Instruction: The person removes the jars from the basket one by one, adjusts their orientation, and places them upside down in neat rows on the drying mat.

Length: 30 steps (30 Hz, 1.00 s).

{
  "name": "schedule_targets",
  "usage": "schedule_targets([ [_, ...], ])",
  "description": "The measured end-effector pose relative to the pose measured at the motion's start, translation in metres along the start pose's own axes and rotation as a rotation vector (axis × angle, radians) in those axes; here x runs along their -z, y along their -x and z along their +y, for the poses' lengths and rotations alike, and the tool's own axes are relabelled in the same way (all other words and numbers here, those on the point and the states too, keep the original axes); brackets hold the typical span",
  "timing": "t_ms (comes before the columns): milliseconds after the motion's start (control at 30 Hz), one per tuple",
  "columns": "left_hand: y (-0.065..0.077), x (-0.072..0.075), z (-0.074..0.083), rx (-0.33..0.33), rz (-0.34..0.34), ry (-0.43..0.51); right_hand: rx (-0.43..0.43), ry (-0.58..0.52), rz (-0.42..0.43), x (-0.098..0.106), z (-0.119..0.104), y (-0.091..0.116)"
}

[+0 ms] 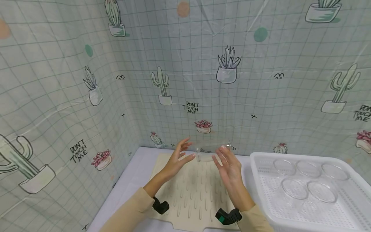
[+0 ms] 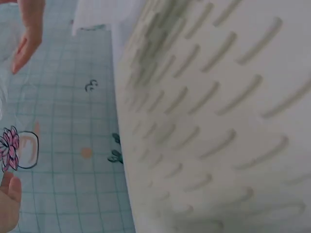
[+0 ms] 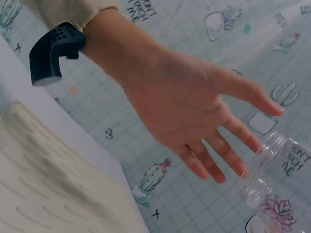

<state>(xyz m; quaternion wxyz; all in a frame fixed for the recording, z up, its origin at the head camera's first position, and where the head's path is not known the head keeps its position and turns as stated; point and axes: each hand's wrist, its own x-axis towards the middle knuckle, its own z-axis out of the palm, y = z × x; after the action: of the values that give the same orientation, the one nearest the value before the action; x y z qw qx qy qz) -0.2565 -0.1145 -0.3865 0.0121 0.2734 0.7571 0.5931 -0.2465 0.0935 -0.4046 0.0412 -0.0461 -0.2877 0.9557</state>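
A clear plastic jar (image 1: 210,150) lies sideways in the air above the far end of the beige ridged mat (image 1: 191,190). My right hand (image 1: 230,166) holds it near its base, fingers curled against the wall. Left of the jar, my left hand (image 1: 178,159) is spread, its fingertips near the threaded rim. The right wrist view shows the jar's rim (image 3: 260,170) close to the spread left hand (image 3: 184,107); whether they touch I cannot tell. In the left wrist view, part of the right hand (image 2: 30,36) and left fingertips (image 2: 10,204) show at the edge.
On the right stands a white perforated basket (image 1: 261,209) with several clear round-rimmed containers (image 1: 294,188) in it. A cactus-print curtain (image 1: 185,80) hangs behind and to the left. The mat lies on a white table (image 1: 124,183).
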Motion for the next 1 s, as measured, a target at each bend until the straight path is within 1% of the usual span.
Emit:
schedule_targets([
  [67, 0.008, 0.008, -0.014, 0.021, 0.030, -0.061, -0.001, 0.035, 0.004, -0.002, 0.003, -0.003],
  [133, 0.017, 0.016, -0.028, 0.064, 0.067, -0.137, -0.001, 0.069, 0.009, -0.003, 0.006, -0.005],
  [233, 0.028, 0.025, -0.048, 0.112, 0.112, -0.270, 0.008, 0.119, 0.012, -0.005, 0.010, -0.010],
  [300, 0.034, 0.030, -0.056, 0.122, 0.126, -0.345, 0.013, 0.137, 0.014, -0.007, 0.012, -0.013],
  [400, 0.044, 0.035, -0.067, 0.125, 0.135, -0.432, 0.015, 0.154, 0.011, -0.009, 0.017, -0.018],
  [567, 0.059, 0.038, -0.079, 0.152, 0.132, -0.571, 0.025, 0.194, 0.012, -0.012, 0.027, -0.028],
  [733, 0.075, 0.039, -0.090, 0.188, 0.107, -0.694, 0.034, 0.237, 0.001, -0.012, 0.040, -0.035],
  [867, 0.089, 0.040, -0.099, 0.211, 0.084, -0.759, 0.044, 0.337, -0.005, -0.009, 0.052, -0.042],
  [1000, 0.099, 0.042, -0.106, 0.213, 0.064, -0.802, 0.074, 0.442, -0.007, -0.008, 0.062, -0.051],
])
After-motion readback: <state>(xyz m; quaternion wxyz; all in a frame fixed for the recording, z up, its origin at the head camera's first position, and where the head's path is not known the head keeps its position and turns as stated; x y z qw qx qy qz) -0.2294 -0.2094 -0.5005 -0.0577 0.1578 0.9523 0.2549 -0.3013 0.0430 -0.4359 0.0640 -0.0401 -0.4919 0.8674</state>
